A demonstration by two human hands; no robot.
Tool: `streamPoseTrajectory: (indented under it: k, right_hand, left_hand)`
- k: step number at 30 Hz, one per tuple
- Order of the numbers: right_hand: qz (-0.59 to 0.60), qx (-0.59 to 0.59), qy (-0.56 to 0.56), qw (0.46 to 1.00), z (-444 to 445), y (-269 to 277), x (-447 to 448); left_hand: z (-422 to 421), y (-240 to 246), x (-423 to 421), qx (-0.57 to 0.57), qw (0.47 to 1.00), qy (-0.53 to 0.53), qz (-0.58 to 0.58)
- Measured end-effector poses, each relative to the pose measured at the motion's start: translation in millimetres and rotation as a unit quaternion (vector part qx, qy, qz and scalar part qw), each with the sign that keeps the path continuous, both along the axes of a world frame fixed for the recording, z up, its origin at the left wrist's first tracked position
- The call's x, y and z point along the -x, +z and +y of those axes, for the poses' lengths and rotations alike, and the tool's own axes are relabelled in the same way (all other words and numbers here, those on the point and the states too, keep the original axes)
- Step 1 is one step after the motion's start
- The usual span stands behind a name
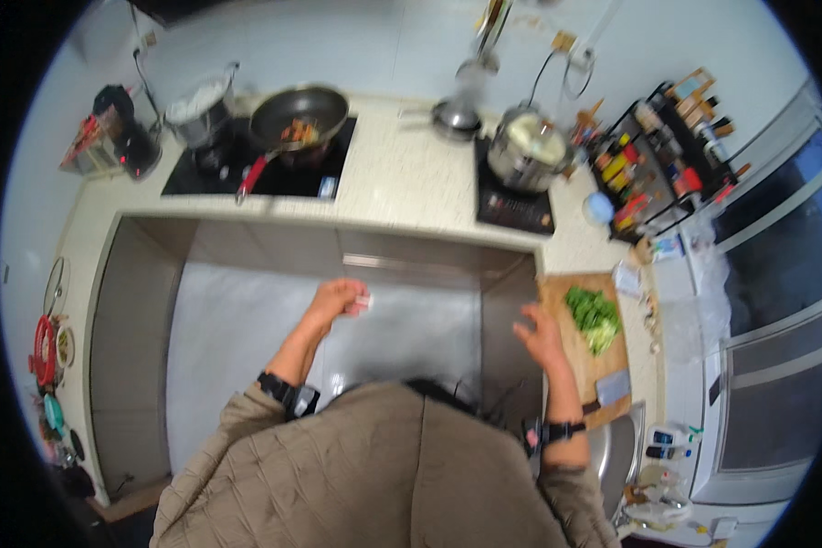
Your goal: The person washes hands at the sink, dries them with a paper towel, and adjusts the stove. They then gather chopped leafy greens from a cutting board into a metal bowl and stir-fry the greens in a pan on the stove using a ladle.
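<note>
My left hand (340, 299) is over the floor in the middle, its fingers curled near a small pale thing; whether it holds this is unclear. My right hand (540, 334) hangs at the left edge of a wooden cutting board (575, 370), fingers apart and holding nothing. Chopped leafy greens (592, 316) lie on the board, with a cleaver (612, 388) below them. A frying pan (300, 109) with a red handle stands on the black cooktop (291, 179), some orange and reddish food pieces in it. A steel pot (526, 151) with a lid sits on a separate induction cooker (514, 209).
Another pot (202, 113) with pale contents stands at the cooktop's left. A spice rack (657, 157) fills the right corner. The sink (613, 452) lies below the board. A glass lid (56, 288) and a red-rimmed container (44, 349) are on the left counter.
</note>
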State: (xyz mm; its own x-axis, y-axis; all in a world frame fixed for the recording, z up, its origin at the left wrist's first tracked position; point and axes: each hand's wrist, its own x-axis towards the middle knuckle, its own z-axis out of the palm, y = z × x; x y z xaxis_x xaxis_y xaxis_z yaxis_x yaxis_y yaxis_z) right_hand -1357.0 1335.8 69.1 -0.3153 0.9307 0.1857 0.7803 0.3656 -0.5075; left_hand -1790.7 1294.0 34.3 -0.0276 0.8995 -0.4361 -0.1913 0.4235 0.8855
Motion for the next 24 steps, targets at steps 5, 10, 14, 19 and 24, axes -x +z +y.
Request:
streamPoseTrajectory:
  k: [5, 10, 14, 19, 24]
  right_hand:
    - [-0.033, 0.19, 0.085, 0.977, 45.6, -22.3, 50.2]
    - [-0.035, 0.412, 0.184, 0.892, 76.2, -47.4, 92.5]
    - [0.054, 0.504, 0.214, 0.835, 119.4, -82.2, 101.6]
    - [0.105, 0.601, 0.243, 0.754, 146.3, -109.3, 101.1]
    - [0.006, 0.558, 0.366, 0.745, 129.6, -104.4, 159.7]
  left_hand:
    - [-25.8, -13.3, 24.2, -0.025, 0.999, -0.008, 0.023]
    - [-63.1, -18.0, 24.3, -0.016, 0.992, -0.117, 0.044]
    - [-93.0, -28.0, 8.5, -0.004, 0.974, -0.18, 0.138]
    - [-110.0, -42.5, -7.5, 0.051, 0.975, -0.173, 0.129]
    - [-116.7, -48.7, -3.7, 0.044, 0.984, -0.141, 0.099]
